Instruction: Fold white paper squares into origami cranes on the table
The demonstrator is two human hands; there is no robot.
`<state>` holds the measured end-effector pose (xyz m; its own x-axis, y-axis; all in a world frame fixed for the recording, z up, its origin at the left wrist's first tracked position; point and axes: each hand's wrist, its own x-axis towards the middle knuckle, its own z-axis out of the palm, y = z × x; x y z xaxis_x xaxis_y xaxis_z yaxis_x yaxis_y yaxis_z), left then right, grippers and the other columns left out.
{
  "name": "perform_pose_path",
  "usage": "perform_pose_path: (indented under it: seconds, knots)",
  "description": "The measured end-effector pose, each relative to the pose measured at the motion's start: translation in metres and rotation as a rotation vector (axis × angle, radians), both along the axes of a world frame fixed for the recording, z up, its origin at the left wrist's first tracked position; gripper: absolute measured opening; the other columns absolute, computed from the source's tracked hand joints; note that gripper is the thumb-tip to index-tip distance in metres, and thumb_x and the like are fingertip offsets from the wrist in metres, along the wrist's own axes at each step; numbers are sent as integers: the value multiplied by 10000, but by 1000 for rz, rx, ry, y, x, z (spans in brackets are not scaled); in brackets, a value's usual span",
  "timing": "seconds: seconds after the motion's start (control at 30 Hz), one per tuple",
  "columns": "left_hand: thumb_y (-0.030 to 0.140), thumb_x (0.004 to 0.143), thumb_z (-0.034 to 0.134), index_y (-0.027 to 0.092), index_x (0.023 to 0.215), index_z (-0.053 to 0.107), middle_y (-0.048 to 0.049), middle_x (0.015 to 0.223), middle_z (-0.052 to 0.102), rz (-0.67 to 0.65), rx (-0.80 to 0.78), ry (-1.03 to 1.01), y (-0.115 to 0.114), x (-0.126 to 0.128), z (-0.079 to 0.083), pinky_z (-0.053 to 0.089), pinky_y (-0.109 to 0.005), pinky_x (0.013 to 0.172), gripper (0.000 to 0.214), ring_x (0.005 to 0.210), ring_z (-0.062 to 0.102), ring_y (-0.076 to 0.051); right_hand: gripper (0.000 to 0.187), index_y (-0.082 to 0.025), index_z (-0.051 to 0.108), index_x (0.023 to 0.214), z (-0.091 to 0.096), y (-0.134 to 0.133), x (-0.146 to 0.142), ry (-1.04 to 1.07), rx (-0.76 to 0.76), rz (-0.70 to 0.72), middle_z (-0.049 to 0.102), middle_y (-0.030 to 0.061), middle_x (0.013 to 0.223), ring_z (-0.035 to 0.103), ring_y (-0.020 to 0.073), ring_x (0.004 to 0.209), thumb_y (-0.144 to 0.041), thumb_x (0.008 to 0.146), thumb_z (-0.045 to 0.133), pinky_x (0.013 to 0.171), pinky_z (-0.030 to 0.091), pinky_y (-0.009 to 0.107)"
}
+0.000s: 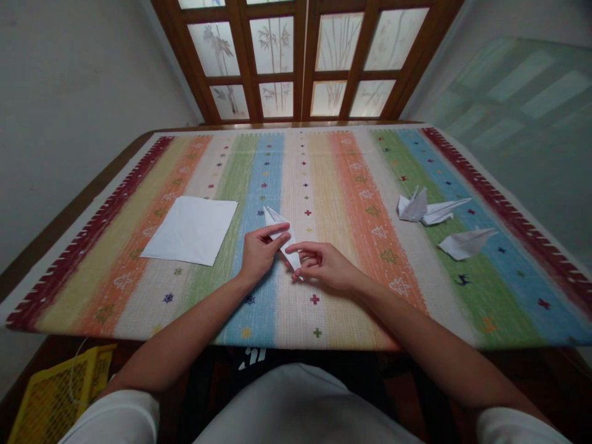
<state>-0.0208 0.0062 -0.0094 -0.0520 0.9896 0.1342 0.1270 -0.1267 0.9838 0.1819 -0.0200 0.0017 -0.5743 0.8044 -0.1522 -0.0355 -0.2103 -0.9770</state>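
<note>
While the left hand (261, 250) pinches the slim folded paper (295, 260) mid-length, the right hand (326, 265) pinches its lower end | at: over the striped tablecloth (324, 185), between white square sheet (189, 231) and paper cranes (467, 244) | handling: likely light, crisp, easily creased; best held by layered folds

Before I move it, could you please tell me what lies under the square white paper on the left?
The striped tablecloth shows around the square white paper, its orange, pale and green bands meeting the edges; whatever lies directly beneath is covered.
</note>
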Motion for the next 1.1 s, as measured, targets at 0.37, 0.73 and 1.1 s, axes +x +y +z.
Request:
perform_pose_path:
  seconds: [0.37, 0.73, 1.1]
  knots:
    - [410, 854, 840, 200, 1174, 853, 34, 577, 565, -168, -29, 59, 3, -4, 1, 215, -242, 477, 383, 475, 282, -83, 248, -212, 713, 1059, -4, 8, 3, -6, 39, -78, 803, 51, 849, 790, 207, 770, -365, 879, 788, 698, 571, 309]
    - [376, 862, 835, 207, 1164, 853, 16, 613, 666, -180, -5, 75, 0, -2, 2, 304, -233, 458, 346, 460, 384, -92, 306, -211, 797, 1012, -6, 7, -3, 5, 7, -102, 809, 57, 912, 781, 183, 710, -473, 859, 837, 614, 598, 286]
    - [380, 925, 770, 226, 1166, 852, -103, 1102, 845, -238, -3, 40, -4, 1, 2, 621, -334, 763, 297, 854, 763, -216, 297, -195, 841, 993, -5, 4, -2, 41, 24, -103, 812, 65, 883, 783, 177, 735, -450, 843, 865, 734, 672, 339]
